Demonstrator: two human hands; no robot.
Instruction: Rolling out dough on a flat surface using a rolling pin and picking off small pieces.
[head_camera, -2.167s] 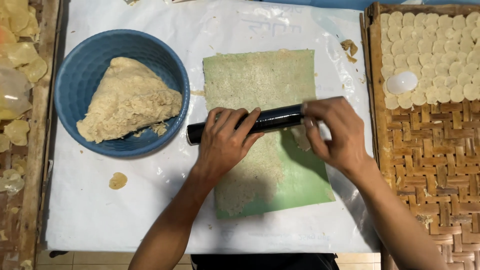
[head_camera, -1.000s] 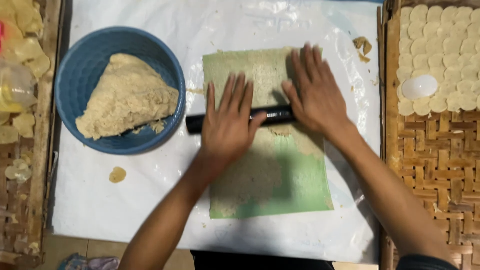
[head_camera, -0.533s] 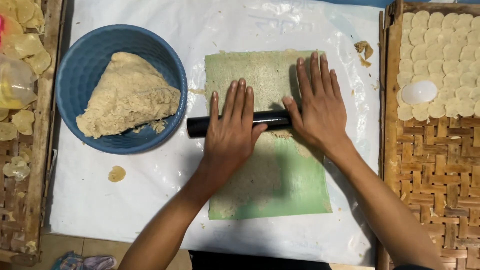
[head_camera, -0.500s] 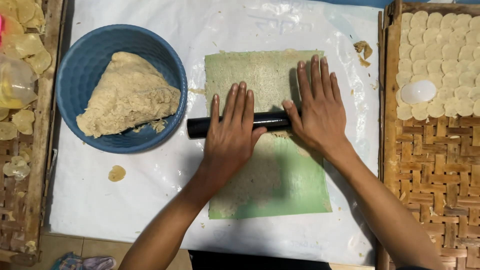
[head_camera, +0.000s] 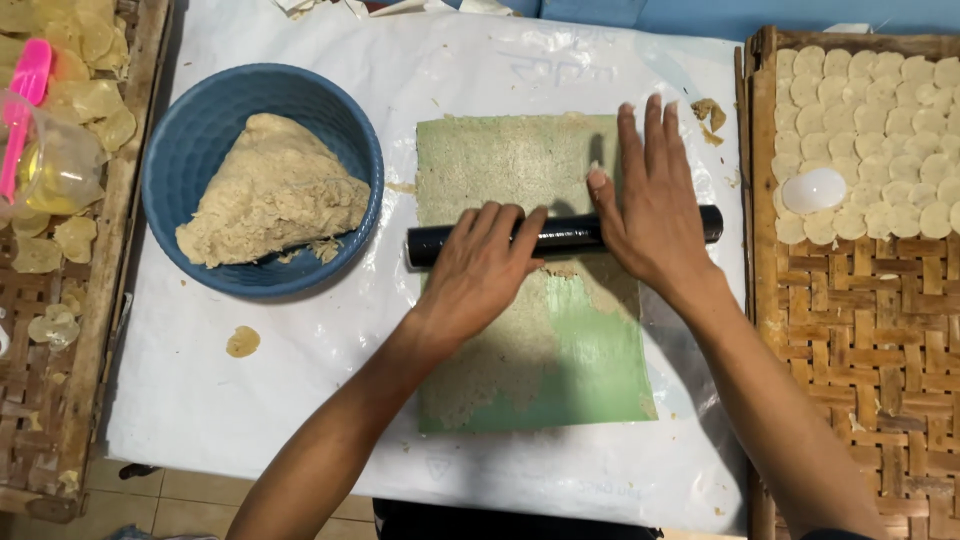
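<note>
Centre frame: left hand (head_camera: 480, 270) and right hand (head_camera: 655, 215), flat and open, pressing black roller (head_camera: 560, 236) across dough sheet (head_camera: 520, 180) on green mat (head_camera: 590, 370), for even thinning. Upper left: bowl (head_camera: 190, 130) of dough.

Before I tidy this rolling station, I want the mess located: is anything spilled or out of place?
Yes. A small dough blob lies stray on the white sheet below the blue bowl, and crumbs sit beyond the green mat, near the right hand.

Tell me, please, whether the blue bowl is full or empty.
Partly full: the blue bowl holds one large lump of pale dough that covers most of its bottom, with bare blue wall around it.
</note>
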